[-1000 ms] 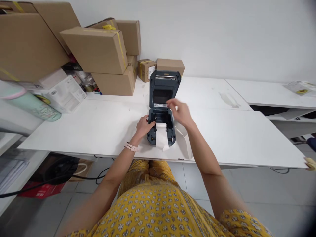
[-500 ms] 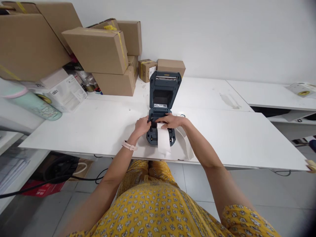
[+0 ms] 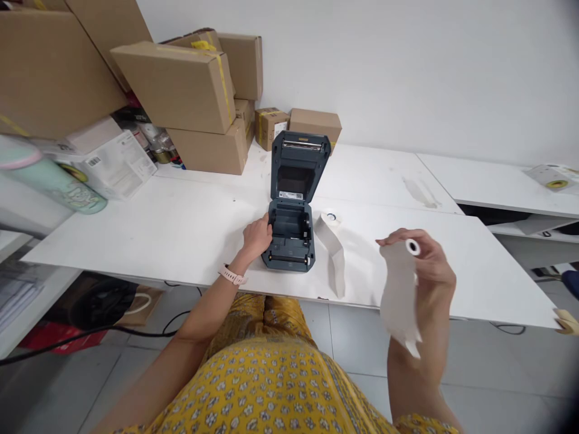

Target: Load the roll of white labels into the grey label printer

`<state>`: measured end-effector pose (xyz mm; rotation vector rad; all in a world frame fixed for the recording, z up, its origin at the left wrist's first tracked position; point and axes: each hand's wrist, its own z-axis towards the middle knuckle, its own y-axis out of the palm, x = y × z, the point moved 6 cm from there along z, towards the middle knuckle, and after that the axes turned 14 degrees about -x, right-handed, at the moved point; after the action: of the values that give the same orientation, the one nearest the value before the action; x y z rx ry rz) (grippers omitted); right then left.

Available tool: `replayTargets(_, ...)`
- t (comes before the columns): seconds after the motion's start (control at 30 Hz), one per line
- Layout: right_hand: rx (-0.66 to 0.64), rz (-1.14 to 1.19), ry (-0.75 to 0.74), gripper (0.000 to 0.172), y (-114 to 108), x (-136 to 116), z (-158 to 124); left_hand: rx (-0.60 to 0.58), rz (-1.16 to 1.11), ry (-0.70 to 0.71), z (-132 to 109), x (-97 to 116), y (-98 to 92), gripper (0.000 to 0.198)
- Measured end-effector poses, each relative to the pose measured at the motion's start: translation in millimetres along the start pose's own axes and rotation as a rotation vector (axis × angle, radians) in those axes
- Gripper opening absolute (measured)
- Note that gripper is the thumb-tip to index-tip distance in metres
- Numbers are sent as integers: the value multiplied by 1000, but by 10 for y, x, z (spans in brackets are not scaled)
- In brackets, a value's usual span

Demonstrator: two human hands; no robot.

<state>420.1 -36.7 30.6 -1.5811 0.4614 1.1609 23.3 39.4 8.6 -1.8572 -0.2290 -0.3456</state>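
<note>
A dark label printer (image 3: 289, 241) stands on the white table with its lid (image 3: 299, 160) raised and its inside bare of paper. My left hand (image 3: 257, 237) grips the printer's left edge, fingers curled over the rim. Out to the right, above the table, my right hand (image 3: 429, 259) is closed around a small paper roll (image 3: 397, 250). A long white strip hangs down from that roll, its lower end torn. Between the printer and my right hand, a second label roll (image 3: 332, 219) lies on the table with a folded strip (image 3: 335, 256) running toward the front edge.
Cardboard boxes (image 3: 181, 90) are stacked at the back left, with smaller boxes (image 3: 315, 120) behind the printer. A mint bottle (image 3: 58, 181) leans near a white box (image 3: 117, 163) at the left. Another roll (image 3: 554, 178) sits on the right-hand table.
My right hand has lifted the paper roll out of the printer and carried it right. My left hand has stayed at the printer's left side. The other roll has come into view.
</note>
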Motion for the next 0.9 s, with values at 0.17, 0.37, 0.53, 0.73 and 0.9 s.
replayTargets(0.17, -83, 250, 94, 38, 286, 396, 267, 1, 6, -6, 26, -14, 17, 52)
replayTargets(0.37, -58, 253, 221, 40, 564, 724, 567, -17, 11, 3, 33, -12, 24, 55)
replayTargets(0.53, -83, 251, 222, 51, 547, 691, 547, -19, 11, -4, 30, -20, 11, 56)
replayTargets(0.73, -19, 218, 174, 60, 209, 467, 644, -35, -21, 11, 41, -17, -15, 56)
replayTargets(0.9, -168, -92, 256, 79, 235, 360, 1251, -11, -109, 44, 76, -69, -41, 52)
